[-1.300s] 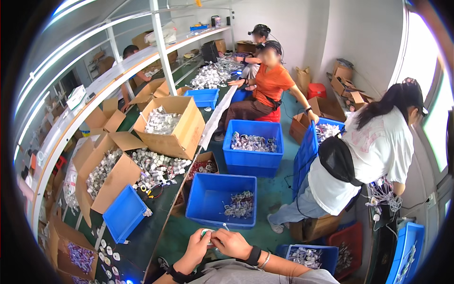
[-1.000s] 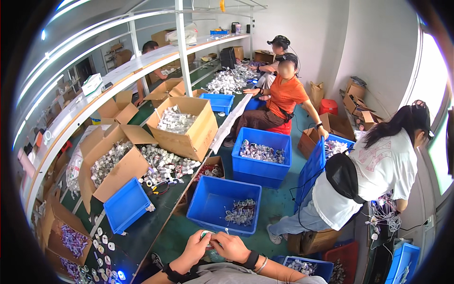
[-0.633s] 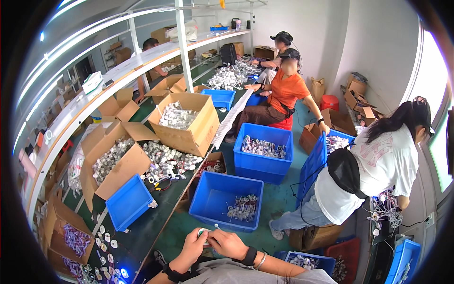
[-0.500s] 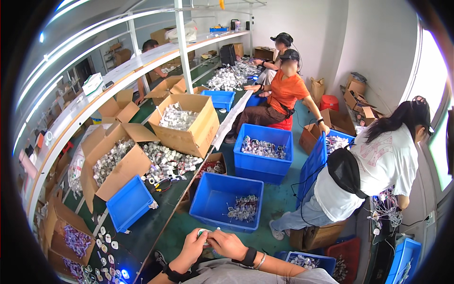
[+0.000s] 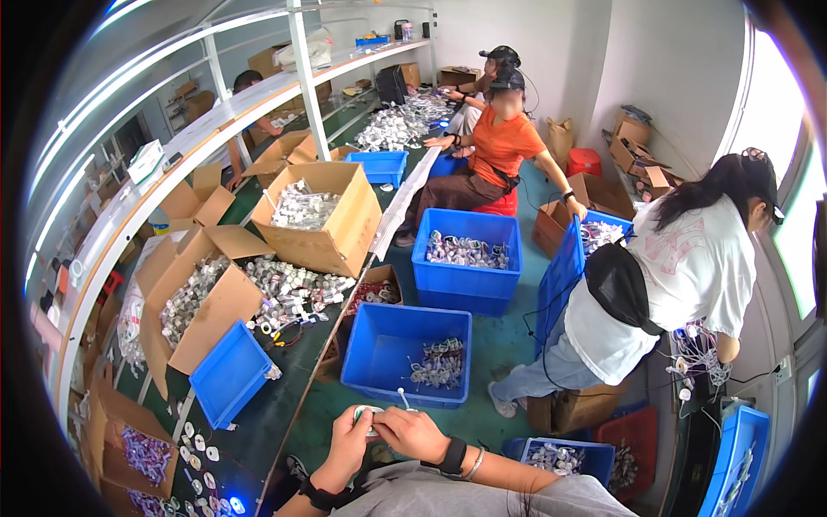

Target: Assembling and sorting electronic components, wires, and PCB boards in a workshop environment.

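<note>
- A small white part (image 5: 369, 415) was pinched between both hands, just in front of the blue bin (image 5: 379, 392).
- The left hand (image 5: 349, 439) was closed on it as a steadying grip.
- The right hand (image 5: 415, 431) was curled over it, fingertips apparently working it.
- Bundled parts (image 5: 439, 362) were kept in that bin, within reach.

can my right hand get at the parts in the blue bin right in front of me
Probably yes. The blue bin sits open-topped just beyond your right hand, nothing between them, though that hand and the left hand both hold a small white part.
</note>
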Tool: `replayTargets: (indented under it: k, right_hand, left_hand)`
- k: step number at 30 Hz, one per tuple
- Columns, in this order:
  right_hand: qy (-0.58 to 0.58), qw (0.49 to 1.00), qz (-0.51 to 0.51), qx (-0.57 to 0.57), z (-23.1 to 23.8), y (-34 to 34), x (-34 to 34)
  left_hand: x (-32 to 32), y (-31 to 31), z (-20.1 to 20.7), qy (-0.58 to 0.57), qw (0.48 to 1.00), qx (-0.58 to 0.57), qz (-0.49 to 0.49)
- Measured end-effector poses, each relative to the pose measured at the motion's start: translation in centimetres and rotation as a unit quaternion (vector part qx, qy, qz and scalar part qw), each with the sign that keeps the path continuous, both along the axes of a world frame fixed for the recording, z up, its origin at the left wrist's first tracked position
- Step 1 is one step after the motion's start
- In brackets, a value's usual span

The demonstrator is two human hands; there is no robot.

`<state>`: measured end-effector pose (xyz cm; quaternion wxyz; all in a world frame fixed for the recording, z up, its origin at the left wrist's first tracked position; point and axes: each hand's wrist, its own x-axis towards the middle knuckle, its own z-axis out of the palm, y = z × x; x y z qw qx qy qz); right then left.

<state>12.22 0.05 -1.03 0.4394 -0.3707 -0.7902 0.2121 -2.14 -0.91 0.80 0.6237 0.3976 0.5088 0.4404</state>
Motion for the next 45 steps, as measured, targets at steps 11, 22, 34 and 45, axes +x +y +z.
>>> replayTargets:
  k: [11,22,34,45]
  right_hand:
    - [0.004,1.0,-0.004,-0.002,-0.4,0.0,0.1]
    - [-0.004,1.0,-0.015,0.004,-0.2,0.4,-0.4]
    - [0.021,0.999,0.012,-0.04,-0.2,1.1,-1.5]
    - [-0.003,0.997,0.056,-0.062,0.1,2.1,-4.4]
  left_hand:
    - [0.1,0.4,-0.4,0.006,1.0,-0.008,-0.016]
    - [-0.4,0.6,-0.6,-0.005,1.0,-0.023,-0.002]
    - [-1.7,0.9,-1.0,-0.031,0.999,-0.031,-0.003]
    - [-5.2,1.3,-1.3,-0.059,0.997,-0.053,-0.013]
